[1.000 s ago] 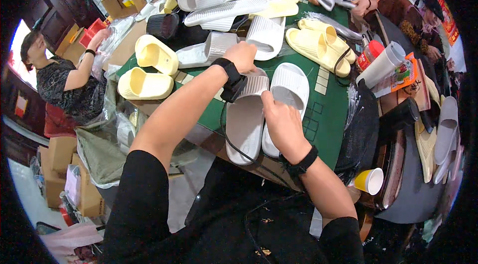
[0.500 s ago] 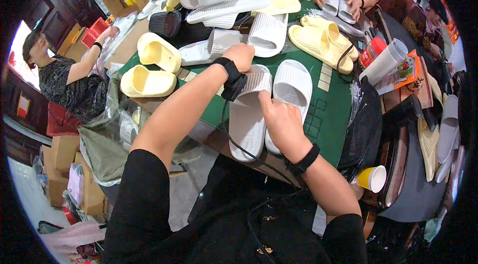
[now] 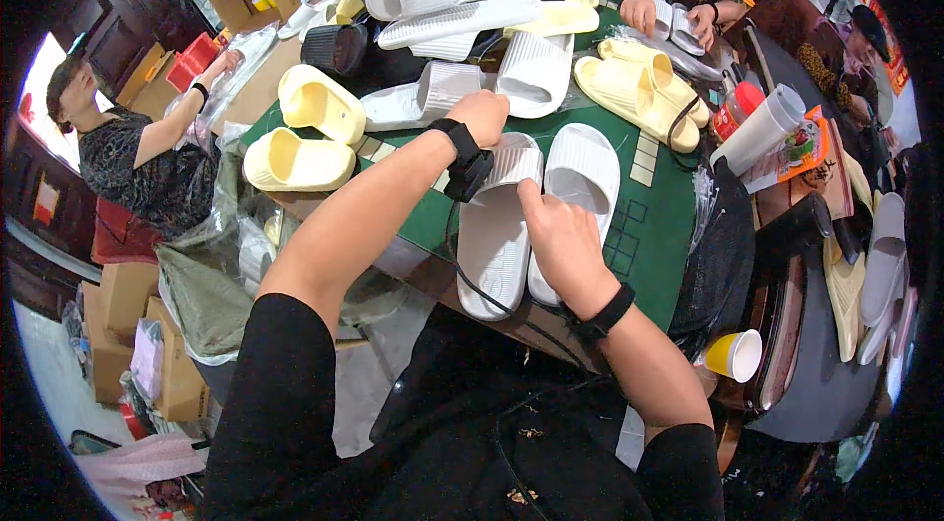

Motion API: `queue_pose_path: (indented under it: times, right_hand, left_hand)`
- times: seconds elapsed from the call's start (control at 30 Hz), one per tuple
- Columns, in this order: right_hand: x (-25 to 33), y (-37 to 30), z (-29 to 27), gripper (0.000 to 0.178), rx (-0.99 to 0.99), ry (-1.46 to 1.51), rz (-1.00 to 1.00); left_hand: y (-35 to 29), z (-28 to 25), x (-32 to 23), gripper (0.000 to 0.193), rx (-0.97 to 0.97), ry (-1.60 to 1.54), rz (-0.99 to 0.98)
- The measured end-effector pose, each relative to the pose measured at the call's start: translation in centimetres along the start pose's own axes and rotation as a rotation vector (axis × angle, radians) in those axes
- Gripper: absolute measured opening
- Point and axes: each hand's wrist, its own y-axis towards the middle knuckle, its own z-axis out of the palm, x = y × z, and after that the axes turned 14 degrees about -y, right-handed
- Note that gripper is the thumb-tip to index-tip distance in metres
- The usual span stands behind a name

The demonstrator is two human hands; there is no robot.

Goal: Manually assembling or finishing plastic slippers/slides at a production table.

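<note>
Two white ribbed slide slippers lie side by side in front of me, toes pointing away. My left hand (image 3: 480, 118) is curled closed at the toe end of the left white slipper (image 3: 492, 260); its fingertips are hidden. Over the gap between the pair, my right hand (image 3: 565, 244) is closed with its thumb by the left slipper's strap. It partly covers the right white slipper (image 3: 580, 162). Whatever either hand pinches is too small or hidden to make out. A dark cord runs from my left wristband across the left slipper.
Beyond my hands, white, yellow and black slippers are heaped on the green mat (image 3: 649, 221). Yellow slippers (image 3: 300, 162) lie at left, another yellow pair (image 3: 639, 88) at right. A white tumbler (image 3: 762, 128) and yellow cup (image 3: 735, 355) stand right. Other people work around the table.
The whole scene has shifted slightly rightward in view. Both my hands keep nearly the same pose at the white slippers. At far right, a person's head has tilted lower.
</note>
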Motion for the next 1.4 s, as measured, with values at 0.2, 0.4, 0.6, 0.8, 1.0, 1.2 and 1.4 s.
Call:
queue_pose_path:
  times: [0.2, 0.4, 0.6, 0.8, 1.0, 1.2, 1.4]
  right_hand:
    - [-0.2, -0.2, 0.4, 0.017, 0.002, 0.010, 0.011]
    - [-0.8, -0.4, 0.6, 0.019, 0.013, 0.029, 0.048]
    - [-1.3, -0.6, 1.0, 0.019, 0.020, 0.075, 0.086]
    - [-2.6, -1.2, 1.9, 0.018, 0.045, 0.211, 0.182]
    - [-4.1, -1.6, 2.7, 0.025, 0.000, 0.518, 0.204]
    - [-4.7, -1.9, 3.0, 0.025, -0.004, 0.616, 0.219]
    - [-4.7, -1.9, 3.0, 0.024, 0.033, 0.639, 0.230]
  left_hand:
    - [0.3, 0.3, 0.3, 0.008, -0.020, -0.005, -0.003]
    - [0.4, 0.2, -0.4, 0.005, -0.071, 0.042, 0.015]
    - [0.8, -0.2, -0.9, 0.007, -0.122, 0.146, 0.053]
    - [3.4, -3.6, -4.8, 0.009, 0.177, -0.307, -0.007]
    - [7.5, -2.7, -6.6, 0.016, 0.459, -0.433, 0.026]
    - [8.9, -0.9, -4.5, 0.014, 0.454, -0.467, -0.057]
    - [9.5, -0.2, -3.0, 0.021, 0.537, -0.626, -0.182]
